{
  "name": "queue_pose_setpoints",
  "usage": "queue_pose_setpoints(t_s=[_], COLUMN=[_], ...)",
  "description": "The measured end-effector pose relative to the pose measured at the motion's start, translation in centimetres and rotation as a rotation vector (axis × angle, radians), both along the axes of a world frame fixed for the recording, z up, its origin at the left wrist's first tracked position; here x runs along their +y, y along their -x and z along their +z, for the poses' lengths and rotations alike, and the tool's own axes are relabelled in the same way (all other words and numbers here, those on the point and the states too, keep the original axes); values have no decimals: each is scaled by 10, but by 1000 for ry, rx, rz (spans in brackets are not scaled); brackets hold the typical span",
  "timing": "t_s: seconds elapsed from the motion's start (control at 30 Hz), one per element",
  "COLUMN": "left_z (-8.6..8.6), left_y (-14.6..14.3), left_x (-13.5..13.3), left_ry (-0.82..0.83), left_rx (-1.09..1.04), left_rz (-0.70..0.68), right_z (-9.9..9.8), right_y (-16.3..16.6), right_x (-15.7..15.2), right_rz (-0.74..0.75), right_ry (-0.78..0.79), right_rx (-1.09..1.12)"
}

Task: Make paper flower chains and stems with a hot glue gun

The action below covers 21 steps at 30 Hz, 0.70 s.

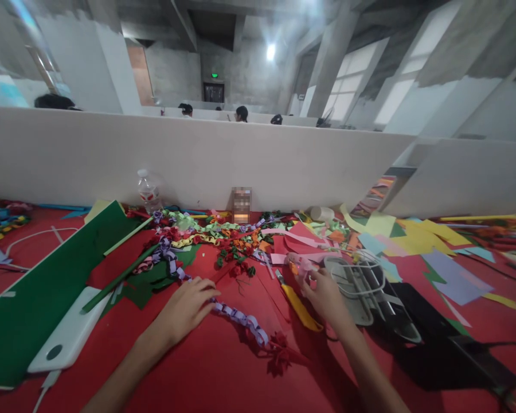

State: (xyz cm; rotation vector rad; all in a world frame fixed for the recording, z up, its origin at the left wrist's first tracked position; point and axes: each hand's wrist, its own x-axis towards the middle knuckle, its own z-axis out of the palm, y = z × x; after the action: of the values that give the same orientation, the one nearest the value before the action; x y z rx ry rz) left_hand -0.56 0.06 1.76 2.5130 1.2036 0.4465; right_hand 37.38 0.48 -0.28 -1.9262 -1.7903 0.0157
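LEFT: your left hand (188, 307) lies grip-spread on the purple paper chain (241, 318), pinning it to the red bench (223, 378) | RIGHT: your right hand (324, 293) has its grip pinched on a pink paper strip (300, 265), right at the fingertips | RISK: the yellow utility knife (300, 307) lies just beside that hand, so a drop could catch the blade, and a tug may tear the chain

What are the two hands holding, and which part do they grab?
The right hand pinches a pink paper by its near edge. The left hand lies on the purple chain, about midway along; a real grip cannot be told.
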Motion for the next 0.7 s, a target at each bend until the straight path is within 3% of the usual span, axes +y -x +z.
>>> queue_pose_setpoints(t_s=[0.13, 0.3, 0.4, 0.5, 0.7], left_z=[5, -5, -8, -8, -16], left_y=[4, 17, 17, 12, 2], left_x=[3, 5, 5, 3, 1], left_ry=[86, 112, 90, 61, 16], left_rx=[-10, -74, -61, -68, -151], left_rz=[-43, -100, -98, -58, 44], right_z=[-5, -4, 6, 24, 50], right_y=[-3, -4, -2, 5, 31], right_x=[11, 15, 10, -1, -14], right_rz=[-13, 7, 34, 55, 274], right_ry=[31, 8, -16, -6, 177], right_rx=[32, 67, 147, 374, 741])
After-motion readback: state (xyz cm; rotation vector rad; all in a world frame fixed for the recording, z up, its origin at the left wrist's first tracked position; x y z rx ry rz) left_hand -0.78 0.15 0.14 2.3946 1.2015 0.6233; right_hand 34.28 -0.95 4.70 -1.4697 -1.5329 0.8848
